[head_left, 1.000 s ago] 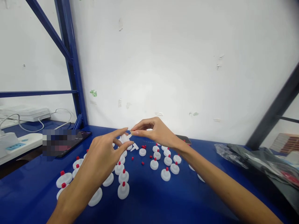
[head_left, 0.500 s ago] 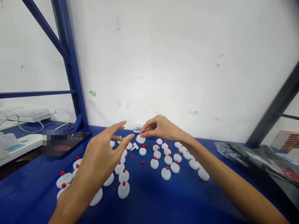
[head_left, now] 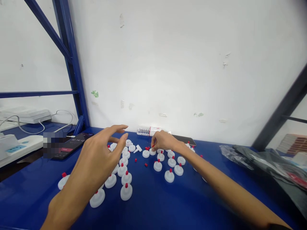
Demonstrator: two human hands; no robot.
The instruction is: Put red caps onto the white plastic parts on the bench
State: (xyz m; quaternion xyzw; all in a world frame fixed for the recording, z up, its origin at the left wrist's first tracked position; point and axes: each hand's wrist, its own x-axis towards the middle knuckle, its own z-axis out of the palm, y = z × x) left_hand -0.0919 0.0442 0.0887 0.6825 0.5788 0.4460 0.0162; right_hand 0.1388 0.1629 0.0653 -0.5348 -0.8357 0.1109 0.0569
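Observation:
My right hand (head_left: 163, 140) pinches the red tip of a white round cap (head_left: 152, 152) at the back middle of the table. That cap sits low, beside another white cap (head_left: 145, 154). Over the left rows of caps hovers my left hand (head_left: 103, 153), thumb and fingers apart and holding nothing. Several white caps with red tips stand in rows on both sides, such as a front left cap (head_left: 126, 192) and a right cap (head_left: 169, 176). Small loose red tips (head_left: 146, 164) lie between the rows. My left hand and right forearm hide some caps.
A white T-shaped piece (head_left: 138, 148) lies behind the loose tips. Along the wall are a clear bottle (head_left: 144, 131) and a dark phone (head_left: 184, 139). Another phone (head_left: 76, 145) and a power strip (head_left: 26, 147) are at left. Grey bags (head_left: 259, 159) lie at right.
My right hand has moved right and down with the cap, from above the table to the back of the right group. My left hand has shifted slightly left and stays open.

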